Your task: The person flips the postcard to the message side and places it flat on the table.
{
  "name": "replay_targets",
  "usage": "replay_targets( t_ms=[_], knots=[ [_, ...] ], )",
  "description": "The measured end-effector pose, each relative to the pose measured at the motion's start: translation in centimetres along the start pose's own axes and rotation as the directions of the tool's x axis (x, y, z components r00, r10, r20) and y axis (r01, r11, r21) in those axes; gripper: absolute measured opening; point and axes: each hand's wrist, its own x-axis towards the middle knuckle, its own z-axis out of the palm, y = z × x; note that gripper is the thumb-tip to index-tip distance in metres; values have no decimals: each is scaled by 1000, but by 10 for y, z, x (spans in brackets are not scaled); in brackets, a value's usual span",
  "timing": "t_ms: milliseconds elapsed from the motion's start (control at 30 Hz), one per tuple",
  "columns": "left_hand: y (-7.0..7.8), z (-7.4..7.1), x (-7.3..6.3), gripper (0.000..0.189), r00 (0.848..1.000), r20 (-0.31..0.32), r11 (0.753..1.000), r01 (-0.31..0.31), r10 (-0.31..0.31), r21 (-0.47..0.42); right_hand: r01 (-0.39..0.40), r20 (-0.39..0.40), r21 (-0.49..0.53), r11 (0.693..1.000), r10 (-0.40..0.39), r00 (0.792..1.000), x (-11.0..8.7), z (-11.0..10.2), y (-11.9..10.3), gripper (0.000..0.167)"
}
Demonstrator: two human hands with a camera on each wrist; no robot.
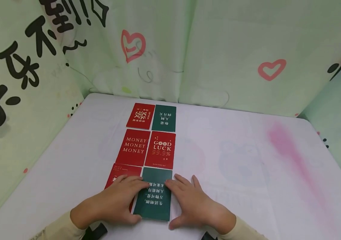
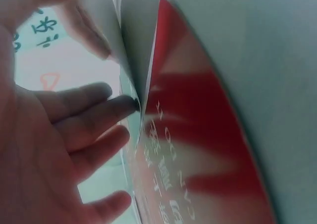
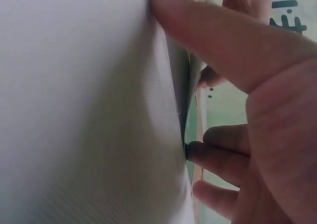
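Note:
A dark green card (image 1: 153,196) with white Chinese writing lies nearest me in the right column on the white table. My left hand (image 1: 113,201) covers part of the red card (image 1: 123,170) beside it, its fingertips touching the green card's left edge. From the other side, my right hand (image 1: 193,201) reaches the green card's right edge with its fingers spread and thumb low. In the left wrist view the fingers are fairly straight, and the red card (image 2: 198,130) shines with their reflection. Neither palm holds anything visible.
Farther up lie the red MONEY card (image 1: 132,148), the red GOOD LUCK card (image 1: 160,150), another red card (image 1: 140,116) and a smaller-looking green card (image 1: 163,118), in two columns. The white tabletop (image 1: 233,173) has a pink stain at right. Pale green curtains (image 1: 218,43) surround it.

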Motion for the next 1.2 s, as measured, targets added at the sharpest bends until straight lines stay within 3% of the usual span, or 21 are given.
replay_targets(
  t_ms=[167,267,400,567,633,700,767,833,933,1000,1067,1100,1133,1200],
  knots=[
    [-2,-3,-1,89,1000,12,998,5,-4,-66,14,-105,-19,1000,-16,994,2,3,-2,68],
    [-3,-3,-3,91,1000,14,995,5,-4,-95,4,-134,-21,1000,-6,991,3,3,-3,57],
    [-3,-2,-3,80,997,-81,998,-12,7,-66,0,-135,-38,999,-5,991,1,0,-5,50],
    [2,-7,0,65,974,-222,999,-45,44,2,85,-222,-53,995,-95,970,-2,-6,-6,36],
    [4,-9,0,63,959,-276,998,-58,58,8,136,-306,-66,988,-150,940,-3,-7,-6,36],
    [5,-11,0,62,937,-344,998,-60,56,0,171,-404,-60,983,-181,897,-4,-5,-5,44],
    [6,-11,0,63,909,-413,996,-75,52,-40,221,-516,-49,974,-214,829,-4,-2,-3,54],
    [7,-11,-2,65,877,-477,991,-101,49,-83,274,-621,-33,961,-235,747,-4,0,-1,65],
    [7,-11,-2,67,833,-551,981,-148,54,-128,343,-726,-17,939,-248,642,-2,3,0,76],
    [8,-11,-2,68,810,-585,978,-158,48,-138,373,-761,-8,928,-248,599,-1,3,0,81],
    [8,-11,-1,66,796,-604,975,-160,36,-153,390,-772,11,921,-240,589,-1,3,0,84],
    [8,-11,-1,64,793,-608,974,-158,29,-159,390,-770,30,920,-227,597,-1,3,-1,83],
    [8,-12,0,61,792,-610,975,-155,26,-160,385,-762,56,921,-210,613,-1,2,-1,81],
    [6,-12,3,53,807,-590,977,-155,41,-144,362,-730,100,927,-179,659,-2,1,-2,74]
  ],
)
